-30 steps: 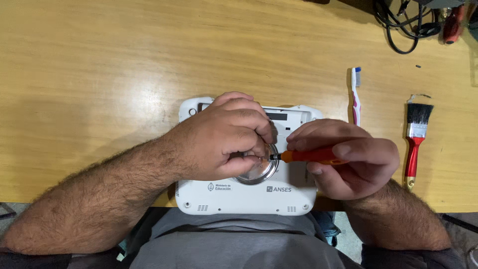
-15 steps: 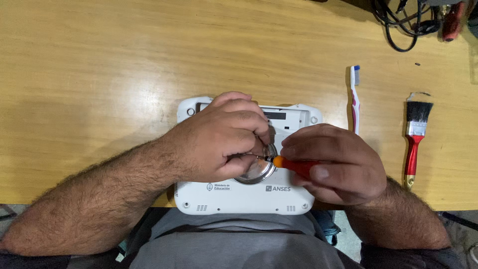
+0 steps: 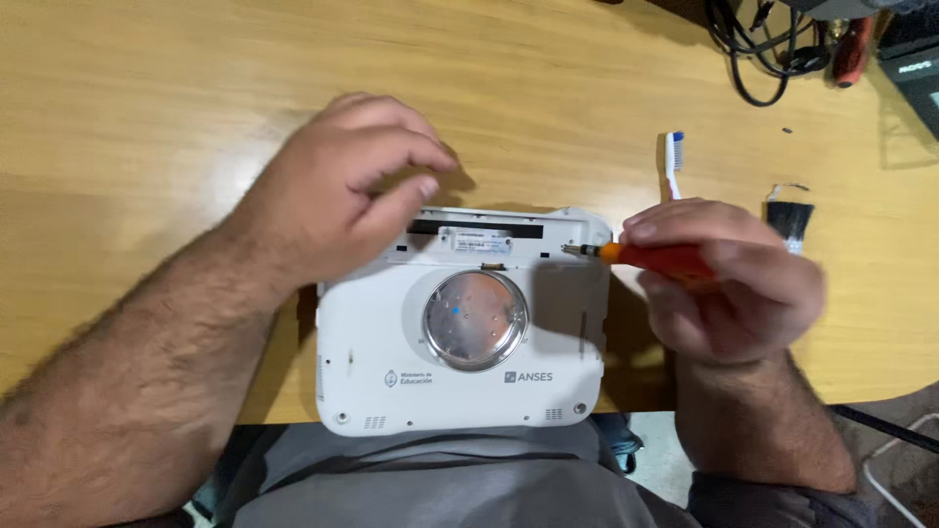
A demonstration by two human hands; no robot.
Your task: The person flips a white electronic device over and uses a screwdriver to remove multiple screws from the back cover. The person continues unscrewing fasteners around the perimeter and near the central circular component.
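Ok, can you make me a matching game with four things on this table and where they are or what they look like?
Things:
1. screwdriver
2. toothbrush
3. round metal disc
4. black cables

Clues:
A. shiny, in the middle of the white device
B. orange handle, held in the right hand
C. far corner of the wooden table
D. lying on the table with its blue and white head pointing away

Pairs: 1-B, 2-D, 3-A, 4-C
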